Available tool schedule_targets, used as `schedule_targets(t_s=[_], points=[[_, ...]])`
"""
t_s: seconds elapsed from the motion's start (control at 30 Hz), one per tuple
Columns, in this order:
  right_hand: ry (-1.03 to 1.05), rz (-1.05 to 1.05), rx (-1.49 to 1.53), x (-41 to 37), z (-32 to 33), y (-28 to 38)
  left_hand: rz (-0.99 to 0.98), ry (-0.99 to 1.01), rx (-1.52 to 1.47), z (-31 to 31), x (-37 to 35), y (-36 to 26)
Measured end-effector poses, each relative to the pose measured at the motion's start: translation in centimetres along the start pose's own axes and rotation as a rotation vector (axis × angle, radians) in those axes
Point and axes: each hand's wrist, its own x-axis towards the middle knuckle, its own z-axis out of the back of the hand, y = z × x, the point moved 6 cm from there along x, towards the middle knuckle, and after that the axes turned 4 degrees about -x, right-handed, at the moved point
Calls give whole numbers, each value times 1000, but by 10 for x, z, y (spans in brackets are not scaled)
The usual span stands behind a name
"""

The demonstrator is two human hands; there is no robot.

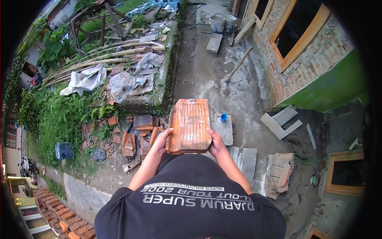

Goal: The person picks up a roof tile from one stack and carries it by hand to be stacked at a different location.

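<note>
A small stack of orange clay roof tiles (pixel 191 125) is held in front of my body, its ribbed top face up and layered edges showing at the near end. My left hand (pixel 162 141) grips the left side, and my right hand (pixel 216 142) grips the right side near the close corner. Fingers under the tiles are hidden. Left of my left hand, more roof tiles (pixel 143 122) lie in a loose pile on the ground. A blue cup (pixel 224 117) stands on a pale slab (pixel 224 133) just beyond my right hand.
A long-handled tool (pixel 240 63) lies on the wet concrete path ahead, with buckets (pixel 217 24) farther off. At right are an L-shaped pale piece (pixel 280 123) and a paper sack (pixel 279 173). Bamboo poles (pixel 115 55) lie on the raised bed; stacked tiles (pixel 59 211) stand lower left.
</note>
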Motion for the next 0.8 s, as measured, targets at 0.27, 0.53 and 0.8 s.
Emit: schedule_targets(t_s=[0.27, 0.53, 0.8], points=[[-46, 39, 6, 48, -5, 48, 79, 83, 12, -24, 73, -29], [-54, 110, -60, 137, -4, 79, 87, 186, 17, -29, 171, -84], [-38, 155, -10, 261, -54, 104, 22, 200, 36, -35, 253, -197]])
